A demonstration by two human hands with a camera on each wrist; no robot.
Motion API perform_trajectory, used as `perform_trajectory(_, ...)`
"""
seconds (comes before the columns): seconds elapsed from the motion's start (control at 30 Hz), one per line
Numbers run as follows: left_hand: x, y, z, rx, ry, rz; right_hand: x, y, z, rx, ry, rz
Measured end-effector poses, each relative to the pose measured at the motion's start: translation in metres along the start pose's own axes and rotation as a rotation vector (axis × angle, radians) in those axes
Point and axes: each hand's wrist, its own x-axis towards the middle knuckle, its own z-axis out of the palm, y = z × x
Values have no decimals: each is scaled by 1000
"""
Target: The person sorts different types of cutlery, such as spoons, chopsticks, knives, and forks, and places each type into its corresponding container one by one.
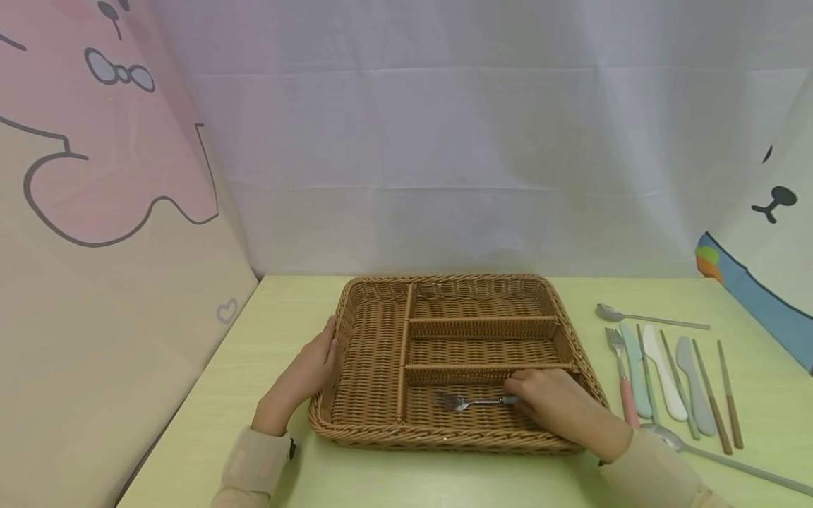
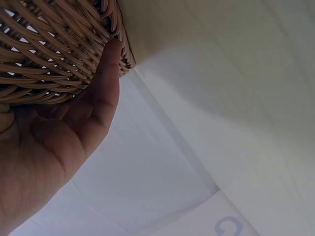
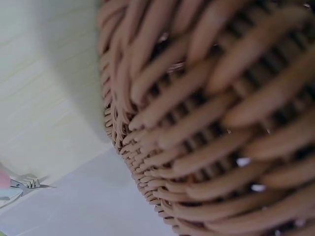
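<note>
A brown wicker basket (image 1: pixel 365 434) with several compartments stands on the table. My left hand (image 1: pixel 312 363) rests against its left outer wall. In the left wrist view, the fingers (image 2: pixel 109 73) lie stretched along the weave. Inside the front right compartment, my right hand (image 1: pixel 555 402) pinches the grey handle of a small metal fork (image 1: pixel 466 403), whose tines point left. The right fingertips are partly hidden behind the hand. The right wrist view is mostly filled by the basket's woven outer wall (image 3: pixel 197 137), and that hand does not show there.
Right of the basket lie a spoon (image 1: pixel 654 319), a pink-handled fork (image 1: pixel 625 381), several table knives including a white one (image 1: pixel 663 370), and several chopsticks (image 1: pixel 713 395). A long spoon (image 1: pixel 730 462) lies nearer the front. A white curtain (image 1: pixel 444 141) hangs behind the table.
</note>
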Motion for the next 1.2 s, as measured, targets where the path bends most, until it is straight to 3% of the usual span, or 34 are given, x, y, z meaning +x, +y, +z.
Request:
perform_trajectory(0.53, -1, 0, 0, -1, -6, 0, -7, 2, -14, -92, 152, -22)
perform_trajectory(1.2, -1, -1, 1, 1, 21, 27, -25, 32, -45, -224, 294, 77)
